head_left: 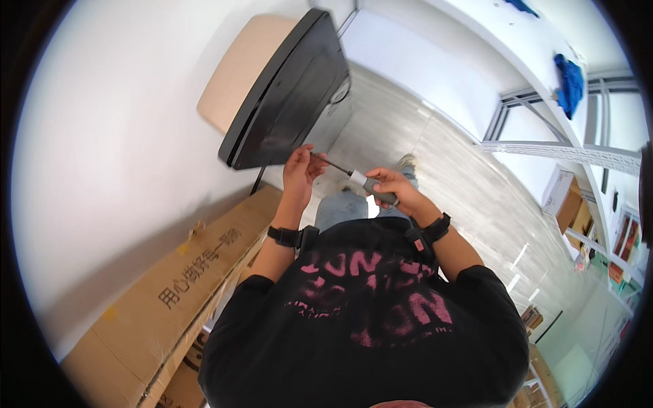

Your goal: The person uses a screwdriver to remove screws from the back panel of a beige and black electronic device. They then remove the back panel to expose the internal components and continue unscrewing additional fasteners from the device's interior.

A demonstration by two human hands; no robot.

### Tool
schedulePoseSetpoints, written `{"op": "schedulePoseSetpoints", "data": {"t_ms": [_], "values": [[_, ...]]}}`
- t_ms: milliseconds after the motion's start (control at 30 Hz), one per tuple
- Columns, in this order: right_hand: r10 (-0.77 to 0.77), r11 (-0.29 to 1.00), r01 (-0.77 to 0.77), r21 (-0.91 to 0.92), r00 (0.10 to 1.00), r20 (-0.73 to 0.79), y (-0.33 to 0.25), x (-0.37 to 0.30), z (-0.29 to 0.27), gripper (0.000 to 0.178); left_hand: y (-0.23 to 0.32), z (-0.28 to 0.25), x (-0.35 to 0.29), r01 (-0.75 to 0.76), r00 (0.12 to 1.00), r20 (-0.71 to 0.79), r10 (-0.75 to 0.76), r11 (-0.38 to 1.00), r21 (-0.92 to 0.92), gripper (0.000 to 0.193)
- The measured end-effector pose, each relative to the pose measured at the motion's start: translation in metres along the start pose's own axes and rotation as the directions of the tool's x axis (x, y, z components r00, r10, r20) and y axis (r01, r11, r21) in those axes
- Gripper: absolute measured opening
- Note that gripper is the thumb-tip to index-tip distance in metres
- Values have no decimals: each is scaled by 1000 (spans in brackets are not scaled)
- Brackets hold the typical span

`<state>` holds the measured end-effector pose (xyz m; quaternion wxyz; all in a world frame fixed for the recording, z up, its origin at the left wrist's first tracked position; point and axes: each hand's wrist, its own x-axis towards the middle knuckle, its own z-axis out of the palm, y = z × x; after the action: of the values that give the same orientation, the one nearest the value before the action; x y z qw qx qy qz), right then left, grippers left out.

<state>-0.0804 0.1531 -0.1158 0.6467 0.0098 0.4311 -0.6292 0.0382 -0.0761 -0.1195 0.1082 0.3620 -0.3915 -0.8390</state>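
Gripping the screwdriver (373,188), the right hand (403,193) is closed around its grey handle, in front of the legs (340,209). The shaft slants up and leftward to the left hand (296,171), whose fingers curl near its tip; whether they pinch it, I cannot tell. The hands are apart, with the shaft between. Beside the left hand tilts the black panel (299,95); the carton (170,285) lies lower left.

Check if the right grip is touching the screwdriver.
Touching. The head view shows the right grip wrapped on the grey handle of the screwdriver, with no gap between.
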Motion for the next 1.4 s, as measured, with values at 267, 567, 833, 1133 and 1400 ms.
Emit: {"op": "schedulePoseSetpoints", "data": {"t_ms": [267,567,833,1133,1400], "values": [[-172,985,175,10,976,-135,-69,-76,-67,35,-19,133,62,17,967,251,-32,998,62,11],[-403,897,430,102,891,-209,-136,-144,-158,32,-14,313,119,-80,900,436,-13,978,193,9],[-488,796,567,212,808,-329,-163,-145,-205,31,13,401,221,-473,861,450,238,698,537,13],[-464,759,631,162,698,-545,-221,-120,-212,34,12,483,353,-824,504,717,481,22,566,4],[-443,751,642,154,663,-603,-248,-106,-212,36,4,494,367,-830,380,774,506,-182,526,8]]}}
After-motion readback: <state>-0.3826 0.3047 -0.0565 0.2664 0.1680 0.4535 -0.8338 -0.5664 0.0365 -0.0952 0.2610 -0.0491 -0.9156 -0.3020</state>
